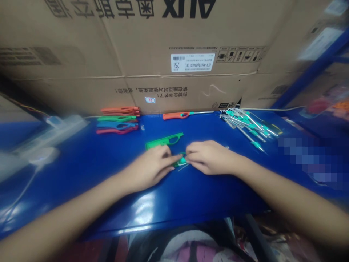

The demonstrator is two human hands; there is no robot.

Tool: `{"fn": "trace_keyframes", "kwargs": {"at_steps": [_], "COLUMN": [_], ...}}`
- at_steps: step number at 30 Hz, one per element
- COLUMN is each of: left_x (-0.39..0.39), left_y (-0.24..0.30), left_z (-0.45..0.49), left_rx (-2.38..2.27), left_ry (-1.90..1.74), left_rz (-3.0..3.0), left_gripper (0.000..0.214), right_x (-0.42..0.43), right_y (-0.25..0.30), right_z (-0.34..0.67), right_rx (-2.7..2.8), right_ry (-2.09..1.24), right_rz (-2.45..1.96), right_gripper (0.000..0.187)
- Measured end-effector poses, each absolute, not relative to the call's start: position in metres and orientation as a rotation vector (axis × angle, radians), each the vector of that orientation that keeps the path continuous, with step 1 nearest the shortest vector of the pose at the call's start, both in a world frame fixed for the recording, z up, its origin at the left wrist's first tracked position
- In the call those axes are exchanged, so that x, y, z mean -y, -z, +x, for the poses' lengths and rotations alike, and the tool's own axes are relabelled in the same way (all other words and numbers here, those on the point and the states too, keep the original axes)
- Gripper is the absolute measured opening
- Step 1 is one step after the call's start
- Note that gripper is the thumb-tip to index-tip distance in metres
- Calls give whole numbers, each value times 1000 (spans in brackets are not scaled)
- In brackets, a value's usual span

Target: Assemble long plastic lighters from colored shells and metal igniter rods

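My left hand (152, 165) is closed on a green lighter handle half (177, 163), most of it under the fingers. A teal part shows at its end, with a thin pale wire or strip below. My right hand (208, 158) meets it from the right, fingertips pinched together at the teal part; what they grip is hidden. Just beyond my left hand lies another green lighter handle half (165, 141) with a trigger loop, partly covered by the knuckles.
Orange, green, blue and red handle shells (117, 124) are stacked at the back left. An orange long-nosed lighter (176, 115) lies behind my hands. Metal tubes with teal parts (248, 125) are heaped at right. A cardboard wall (152, 40) backs the blue table (109, 196); a power strip (54, 136) stands left.
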State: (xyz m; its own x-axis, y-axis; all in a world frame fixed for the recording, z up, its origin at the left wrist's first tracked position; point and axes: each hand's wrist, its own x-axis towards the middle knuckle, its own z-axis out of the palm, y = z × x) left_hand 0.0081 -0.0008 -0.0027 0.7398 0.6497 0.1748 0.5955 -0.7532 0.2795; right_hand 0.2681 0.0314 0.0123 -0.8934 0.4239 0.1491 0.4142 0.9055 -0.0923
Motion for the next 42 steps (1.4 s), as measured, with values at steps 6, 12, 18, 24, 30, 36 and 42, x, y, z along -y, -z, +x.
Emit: {"fn": "trace_keyframes", "kwargs": {"at_steps": [6, 12, 18, 24, 30, 36, 42], "left_x": [6, 4, 1, -1, -2, -2, -4], "left_y": [-1, -1, 2, 4, 5, 5, 5], "left_z": [10, 10, 9, 8, 8, 7, 7], "left_rx": [-1044, -1004, -900, -866, -856, -835, -825], "left_ry": [-158, -189, -309, -348, -374, -406, -408], "left_rz": [2937, 2933, 2880, 2861, 2853, 2887, 2849], "left_gripper": [43, 44, 40, 40, 40, 41, 38], "right_x": [-29, -31, -31, -30, -35, -45, -44], "right_y": [-24, -27, -19, -21, -24, -18, -22], "right_z": [276, 276, 270, 271, 275, 277, 278], "right_rx": [2800, 2888, 2938, 2822, 2613, 2562, 2555], "right_ry": [-393, -483, -396, -570, -824, -1042, -1066], "right_rz": [-750, -796, -761, -761, -948, -959, -994], "right_gripper": [19, 17, 10, 7, 16, 12, 10]}}
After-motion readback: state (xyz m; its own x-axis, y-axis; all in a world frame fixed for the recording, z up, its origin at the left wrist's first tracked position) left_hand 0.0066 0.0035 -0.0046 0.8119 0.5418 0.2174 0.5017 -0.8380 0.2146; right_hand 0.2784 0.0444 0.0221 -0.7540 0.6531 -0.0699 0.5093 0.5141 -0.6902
